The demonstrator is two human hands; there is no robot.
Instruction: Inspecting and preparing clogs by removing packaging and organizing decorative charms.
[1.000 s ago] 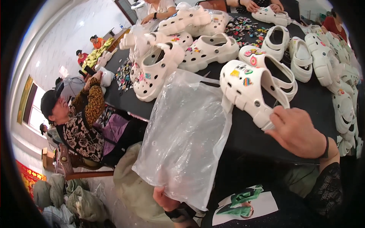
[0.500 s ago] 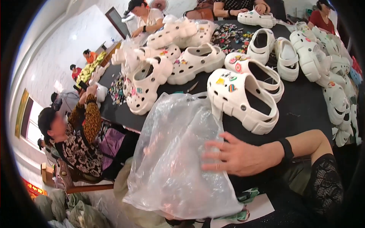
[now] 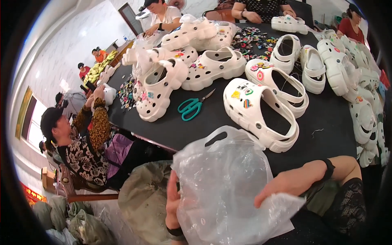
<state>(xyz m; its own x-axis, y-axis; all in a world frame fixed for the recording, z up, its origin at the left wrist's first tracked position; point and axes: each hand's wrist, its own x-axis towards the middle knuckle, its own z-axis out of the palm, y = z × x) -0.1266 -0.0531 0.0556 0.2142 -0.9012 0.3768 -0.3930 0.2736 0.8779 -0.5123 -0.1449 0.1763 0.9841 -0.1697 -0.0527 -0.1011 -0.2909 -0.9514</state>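
Observation:
A clear plastic bag (image 3: 224, 175) with a cut-out handle is upright in front of me, below the table edge. My left hand (image 3: 173, 202) is at its left side, one finger stretched upward; the rest is partly behind the plastic. At the bag's right side, my right hand (image 3: 286, 184) has its fingers closed on the plastic, which flares out beneath them. Just beyond the bag, a white clog (image 3: 261, 118) with colourful charms lies on the black table, beside a second charm-covered clog (image 3: 281, 83).
Teal-handled scissors (image 3: 191, 108) lie on the black table (image 3: 163, 132). White clogs are heaped at left (image 3: 161, 87) and right (image 3: 363, 118). Loose charms (image 3: 251, 41) spread between them. A co-worker (image 3: 85, 147) sits at my left; others work across the table. An olive sack (image 3: 147, 196) stands left.
The bag has been drawn down toward me, uncovering the scissors. My left hand has come into view beside it. My right hand has moved lower and right, from spread fingers to gripping the plastic.

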